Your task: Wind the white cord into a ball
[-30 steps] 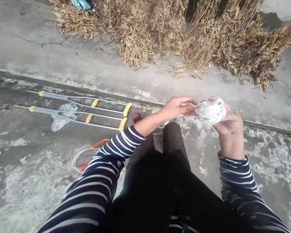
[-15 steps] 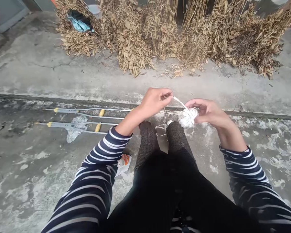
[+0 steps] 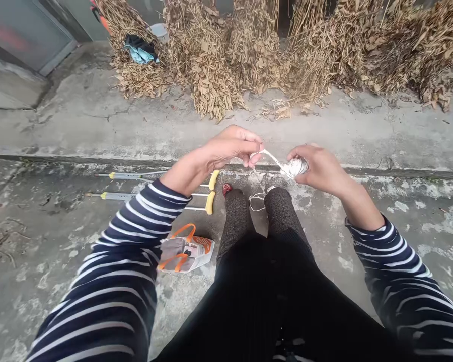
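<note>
Grip, left: closed. Your left grip (image 3: 230,148) pinches a taut white strand (image 3: 274,160) between thumb and fingers.

Grip, right: closed. Your right grip (image 3: 319,168) curls around a ball of white twine (image 3: 296,167), fingers over the top.

Ball's place: in the air, in your right grip, out past your right knee (image 3: 283,211), with the strand running across to your left grip.

Handling: likely light and soft, so it should give under a squeeze, and the outer wraps may slip. Hold it by the body of the ball, not by the outer turns. Take the strand close to where it leaves the ball.

Below your hands: a loop of white cord (image 3: 256,201) sits at your knees, and a thin line drops toward it. Whether it joins the strand, you cannot tell.

Around you: a concrete floor (image 3: 60,125) carries two aluminium crutches (image 3: 128,176) with yellow handgrips (image 3: 211,180), plus an orange-handled bag (image 3: 184,254). Beyond the step, bundles of dried leafy stalks (image 3: 211,60) stand in a row — a blue cloth (image 3: 140,51) rests on them.
</note>
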The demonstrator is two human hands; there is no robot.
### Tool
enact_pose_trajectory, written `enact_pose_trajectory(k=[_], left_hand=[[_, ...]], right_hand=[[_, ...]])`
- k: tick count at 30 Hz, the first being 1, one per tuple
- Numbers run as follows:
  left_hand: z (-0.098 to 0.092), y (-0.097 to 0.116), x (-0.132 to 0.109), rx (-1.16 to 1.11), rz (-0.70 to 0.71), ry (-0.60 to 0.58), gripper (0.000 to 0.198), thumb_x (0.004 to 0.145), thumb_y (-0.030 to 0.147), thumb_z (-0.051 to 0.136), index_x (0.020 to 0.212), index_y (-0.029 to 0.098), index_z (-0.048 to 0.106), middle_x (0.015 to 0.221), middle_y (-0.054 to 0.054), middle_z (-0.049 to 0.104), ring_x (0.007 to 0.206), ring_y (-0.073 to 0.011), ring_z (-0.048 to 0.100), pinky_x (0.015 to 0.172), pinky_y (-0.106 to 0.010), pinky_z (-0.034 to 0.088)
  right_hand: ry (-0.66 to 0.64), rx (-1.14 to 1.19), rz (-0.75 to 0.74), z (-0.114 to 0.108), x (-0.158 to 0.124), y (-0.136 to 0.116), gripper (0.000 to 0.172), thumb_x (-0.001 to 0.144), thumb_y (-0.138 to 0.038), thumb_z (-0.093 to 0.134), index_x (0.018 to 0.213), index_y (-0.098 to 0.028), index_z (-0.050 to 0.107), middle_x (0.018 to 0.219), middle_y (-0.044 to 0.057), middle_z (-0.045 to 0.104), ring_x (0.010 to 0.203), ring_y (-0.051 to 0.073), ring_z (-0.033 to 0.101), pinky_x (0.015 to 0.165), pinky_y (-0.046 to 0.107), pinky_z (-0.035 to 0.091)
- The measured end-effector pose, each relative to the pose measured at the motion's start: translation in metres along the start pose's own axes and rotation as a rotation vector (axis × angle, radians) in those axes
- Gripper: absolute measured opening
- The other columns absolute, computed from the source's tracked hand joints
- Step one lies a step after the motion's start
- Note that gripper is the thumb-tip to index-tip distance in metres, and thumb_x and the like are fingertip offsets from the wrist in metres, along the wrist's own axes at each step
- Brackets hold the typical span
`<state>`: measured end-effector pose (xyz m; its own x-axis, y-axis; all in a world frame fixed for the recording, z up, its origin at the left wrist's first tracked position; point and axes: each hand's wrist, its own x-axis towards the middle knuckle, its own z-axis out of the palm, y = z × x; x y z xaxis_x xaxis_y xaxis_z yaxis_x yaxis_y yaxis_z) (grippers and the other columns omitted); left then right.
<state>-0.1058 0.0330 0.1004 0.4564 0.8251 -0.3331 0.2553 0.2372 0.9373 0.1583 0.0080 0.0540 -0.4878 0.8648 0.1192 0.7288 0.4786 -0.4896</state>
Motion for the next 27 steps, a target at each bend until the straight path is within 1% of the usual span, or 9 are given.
enact_pose_trajectory(k=[3,7,10,13,15,17,21,24,27], left_hand=[[0.002,-0.001,-0.007,0.033,-0.064,-0.069,0.022,0.081,0.023,0.077,0.064,0.013,0.067,0.055,-0.004,0.063,0.049,-0.0099,0.055,0.049,-0.021,0.042],[0.021,-0.026,-0.019,-0.068,-0.159,-0.135,0.023,0.079,0.03,0.08,0.07,0.013,0.067,0.055,-0.003,0.063,0.048,-0.0101,0.056,0.048,-0.021,0.042],[0.042,-0.051,-0.027,-0.227,-0.165,-0.083,0.029,0.076,0.036,0.084,0.079,0.013,0.068,0.056,-0.001,0.064,0.049,-0.0101,0.058,0.048,-0.021,0.043],[0.059,-0.073,-0.035,-0.409,-0.12,0.046,0.039,0.07,0.042,0.09,0.081,0.013,0.066,0.054,0.002,0.06,0.047,-0.0096,0.056,0.046,-0.02,0.041],[0.068,-0.089,-0.039,-0.528,-0.102,0.105,0.043,0.069,0.045,0.091,0.079,0.014,0.064,0.052,0.003,0.058,0.047,-0.0097,0.055,0.046,-0.02,0.04],[0.075,-0.108,-0.044,-0.624,-0.106,0.12,0.044,0.069,0.046,0.091,0.078,0.015,0.062,0.052,0.003,0.056,0.048,-0.0102,0.056,0.046,-0.02,0.04],[0.084,-0.153,-0.043,-0.705,-0.151,0.077,0.047,0.069,0.05,0.091,0.077,0.014,0.063,0.054,0.002,0.057,0.05,-0.0109,0.057,0.047,-0.021,0.041],[0.083,-0.175,-0.029,-0.611,-0.169,0.049,0.049,0.07,0.054,0.09,0.081,0.011,0.069,0.068,-0.006,0.069,0.062,-0.0141,0.066,0.053,-0.022,0.046],[0.077,-0.172,-0.006,-0.401,-0.116,0.119,0.042,0.074,0.047,0.088,0.091,0.011,0.075,0.091,-0.012,0.077,0.083,-0.0195,0.072,0.065,-0.025,0.053]], right_hand=[[0.143,-0.086,-0.035,0.009,0.009,0.019,0.042,0.066,-0.008,0.068,0.107,-0.02,0.07,0.11,0.01,0.073,0.109,0.034,0.06,0.078,0.039,0.048],[0.407,-0.111,-0.021,0.028,0.023,0.04,0.041,0.068,-0.012,0.062,0.108,-0.02,0.067,0.115,0.011,0.07,0.112,0.034,0.057,0.082,0.047,0.052],[0.584,-0.059,-0.025,0.042,0.033,0.048,0.039,0.066,-0.013,0.061,0.103,-0.021,0.067,0.109,0.008,0.071,0.106,0.031,0.059,0.088,0.049,0.053],[0.681,0.119,0.008,0.049,0.038,0.053,0.035,0.065,-0.017,0.064,0.1,-0.022,0.068,0.105,0.007,0.072,0.103,0.028,0.061,0.09,0.048,0.055],[0.705,0.321,0.077,0.049,0.037,0.057,0.036,0.065,-0.02,0.067,0.101,-0.022,0.068,0.105,0.006,0.071,0.101,0.026,0.062,0.081,0.042,0.058],[0.731,0.554,0.138,0.045,0.035,0.06,0.039,0.063,-0.021,0.073,0.101,-0.023,0.067,0.104,0.004,0.07,0.099,0.023,0.063,0.072,0.035,0.058],[0.716,0.98,0.153,0.03,0.026,0.052,0.049,0.055,-0.017,0.086,0.099,-0.025,0.067,0.104,0.002,0.07,0.097,0.021,0.066,0.07,0.033,0.062],[0.626,1.15,0.095,0.016,0.021,0.032,0.051,0.058,-0.018,0.09,0.105,-0.026,0.071,0.107,0.002,0.072,0.095,0.022,0.069,0.069,0.036,0.066],[0.525,1.213,0.045,0.005,0.018,0.01,0.052,0.058,-0.019,0.092,0.107,-0.027,0.076,0.107,0.002,0.074,0.091,0.022,0.071,0.071,0.038,0.068]])
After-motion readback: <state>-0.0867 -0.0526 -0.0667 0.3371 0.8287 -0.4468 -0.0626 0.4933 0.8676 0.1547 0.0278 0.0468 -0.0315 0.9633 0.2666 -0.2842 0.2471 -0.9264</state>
